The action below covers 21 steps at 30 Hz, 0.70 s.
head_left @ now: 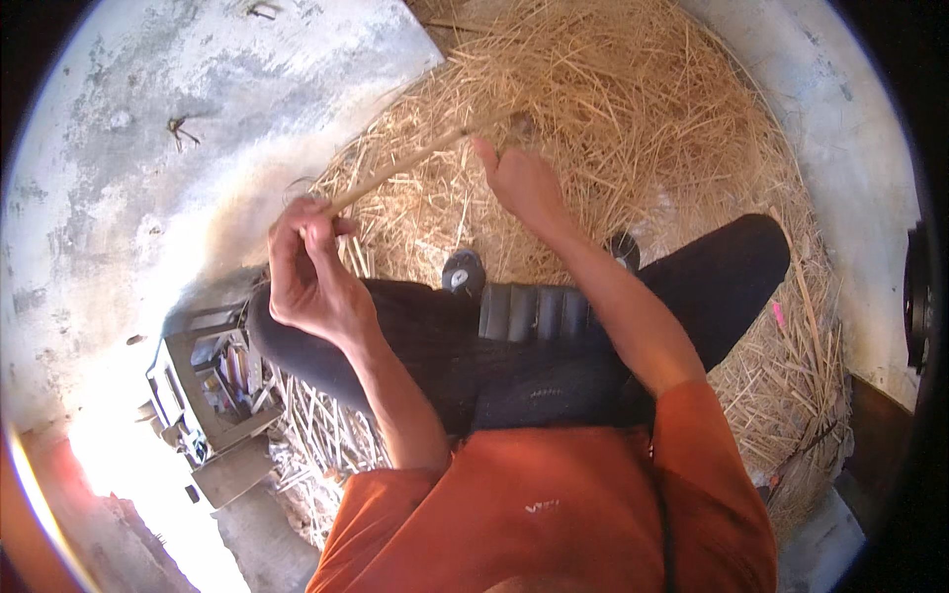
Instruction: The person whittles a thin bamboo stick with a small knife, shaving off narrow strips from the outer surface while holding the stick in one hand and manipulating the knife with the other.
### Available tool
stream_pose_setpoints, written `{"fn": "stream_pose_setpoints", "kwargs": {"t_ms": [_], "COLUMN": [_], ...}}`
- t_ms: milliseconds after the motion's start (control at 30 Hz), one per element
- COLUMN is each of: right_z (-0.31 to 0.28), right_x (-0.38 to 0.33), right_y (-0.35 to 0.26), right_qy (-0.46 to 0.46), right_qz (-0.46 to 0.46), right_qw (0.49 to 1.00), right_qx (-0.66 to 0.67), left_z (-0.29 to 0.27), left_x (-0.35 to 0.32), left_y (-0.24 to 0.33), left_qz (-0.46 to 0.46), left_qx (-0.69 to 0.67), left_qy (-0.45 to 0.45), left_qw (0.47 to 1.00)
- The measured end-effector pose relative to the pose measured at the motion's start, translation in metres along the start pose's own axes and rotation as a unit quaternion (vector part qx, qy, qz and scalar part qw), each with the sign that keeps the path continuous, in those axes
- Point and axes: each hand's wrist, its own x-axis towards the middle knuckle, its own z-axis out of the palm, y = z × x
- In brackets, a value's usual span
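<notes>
One stick, upper centre, left hand pinching it; right hand half-curled, hold unclear; likely stick-handling step, next needs steady pinch.

A short run of small white lettering stands on the front of the orange shirt, at the near side of the scene. Farther off, a faint, smaller line of pale marking sits on the black trousers, too dim to make out. The dark left shoe carries a little white emblem, its detail too small to read.
</notes>
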Motion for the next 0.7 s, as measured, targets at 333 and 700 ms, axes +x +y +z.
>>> {"fn": "stream_pose_setpoints", "kwargs": {"t_ms": [333, 700], "right_z": [-0.005, 0.05], "right_x": [0.012, 0.019], "right_y": [-0.005, 0.15], "right_qy": [-0.032, -0.096], "right_qz": [0.038, 0.094], "right_qw": [0.998, 0.99], "right_qx": [-0.026, -0.036], "left_z": [-0.009, 0.001], "left_x": [-0.002, -0.004], "left_y": [-0.002, 0.001], "left_qz": [0.034, 0.058], "left_qx": [-0.029, -0.076], "left_qy": [-0.023, -0.063], "left_qw": [0.999, 0.993]}}
